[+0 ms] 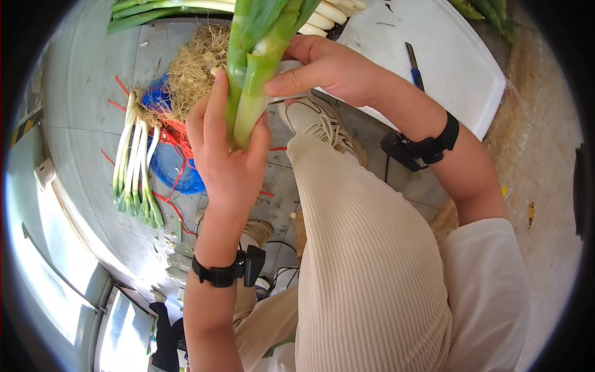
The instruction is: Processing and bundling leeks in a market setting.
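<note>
My left hand is wrapped around the lower part of a bundle of thick leeks, whose green leaves run up past the top of the picture. Clear film glints on the stalks. My right hand is at the bundle's right side, with its thumb near the stalks. Between its thumb and fingers is a pale strip, perhaps tape or film; its far part is hidden behind the leeks and fingers.
A heap of trimmed roots lies by blue plastic and red ties. Thin leeks rest on the tiled floor. A utility knife lies on a white board. More leeks lie at the top.
</note>
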`<state>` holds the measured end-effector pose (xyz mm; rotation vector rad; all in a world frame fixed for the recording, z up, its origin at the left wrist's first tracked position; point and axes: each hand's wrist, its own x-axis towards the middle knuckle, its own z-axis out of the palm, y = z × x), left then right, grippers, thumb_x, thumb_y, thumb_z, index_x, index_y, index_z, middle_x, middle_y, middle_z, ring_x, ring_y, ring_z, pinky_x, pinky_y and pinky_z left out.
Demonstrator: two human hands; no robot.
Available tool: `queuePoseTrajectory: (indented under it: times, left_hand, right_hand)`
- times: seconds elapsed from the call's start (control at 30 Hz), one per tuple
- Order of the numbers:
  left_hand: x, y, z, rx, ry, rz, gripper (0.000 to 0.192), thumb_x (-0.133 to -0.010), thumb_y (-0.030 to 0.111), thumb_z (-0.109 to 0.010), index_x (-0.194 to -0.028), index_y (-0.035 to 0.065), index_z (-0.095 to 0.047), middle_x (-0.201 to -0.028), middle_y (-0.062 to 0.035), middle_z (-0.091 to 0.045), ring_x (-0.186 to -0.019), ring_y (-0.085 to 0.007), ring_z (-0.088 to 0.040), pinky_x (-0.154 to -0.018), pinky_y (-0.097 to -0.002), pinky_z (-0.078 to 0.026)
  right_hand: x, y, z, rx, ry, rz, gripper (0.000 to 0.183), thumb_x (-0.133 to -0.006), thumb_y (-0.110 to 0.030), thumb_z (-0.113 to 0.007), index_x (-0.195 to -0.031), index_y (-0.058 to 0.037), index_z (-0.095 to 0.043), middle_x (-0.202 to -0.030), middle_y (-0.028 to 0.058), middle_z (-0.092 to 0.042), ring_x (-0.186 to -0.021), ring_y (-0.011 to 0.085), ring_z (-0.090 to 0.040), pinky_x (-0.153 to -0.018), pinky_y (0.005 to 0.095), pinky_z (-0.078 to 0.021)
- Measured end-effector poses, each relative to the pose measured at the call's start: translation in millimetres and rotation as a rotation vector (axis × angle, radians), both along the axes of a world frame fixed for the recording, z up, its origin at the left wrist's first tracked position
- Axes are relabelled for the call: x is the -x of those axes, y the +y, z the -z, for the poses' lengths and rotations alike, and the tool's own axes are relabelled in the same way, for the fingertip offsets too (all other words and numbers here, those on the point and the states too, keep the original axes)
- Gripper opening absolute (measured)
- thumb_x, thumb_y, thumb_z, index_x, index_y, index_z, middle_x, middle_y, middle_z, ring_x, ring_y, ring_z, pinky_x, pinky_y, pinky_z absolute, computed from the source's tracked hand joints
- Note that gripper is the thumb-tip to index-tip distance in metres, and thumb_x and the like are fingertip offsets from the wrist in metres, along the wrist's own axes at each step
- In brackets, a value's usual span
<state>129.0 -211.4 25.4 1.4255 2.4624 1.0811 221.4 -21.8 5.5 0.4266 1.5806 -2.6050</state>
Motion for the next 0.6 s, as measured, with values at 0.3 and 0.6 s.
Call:
queuePoseTrajectory:
  times: [0.3, 0.6]
  left_hand:
    - [10.5, -0.7, -0.8, -0.083, -0.588, -0.171, 0.049, -0.085, -0.001, -0.072, -0.131, -0.0035, -0.056, -0.119, -0.0134, -0.066, -0.108, -0.0173, -0.065, -0.092, -0.0301, -0.054]
    - [18.1, -2.9, -13.3, -0.101, -1.007, -0.052, 0.049, -0.083, -0.011, -0.070, -0.129, -0.0074, -0.054, -0.120, -0.0180, -0.067, -0.105, -0.0207, -0.068, -0.085, -0.0301, -0.058]
  right_hand:
    - [-0.7, 10.8, -15.7, -0.349, -0.093, -0.155, 0.061, -0.085, -0.030, -0.075, -0.135, -0.0019, -0.057, -0.118, 0.0142, -0.067, -0.106, 0.0195, -0.064, -0.091, 0.0327, -0.0490]
    - [-1.8, 23.1, 0.9, -0.750, 0.012, -0.147, 0.068, -0.080, -0.035, -0.079, -0.137, -0.0034, -0.056, -0.123, 0.0149, -0.067, -0.113, 0.0256, -0.064, -0.100, 0.0361, -0.0465]
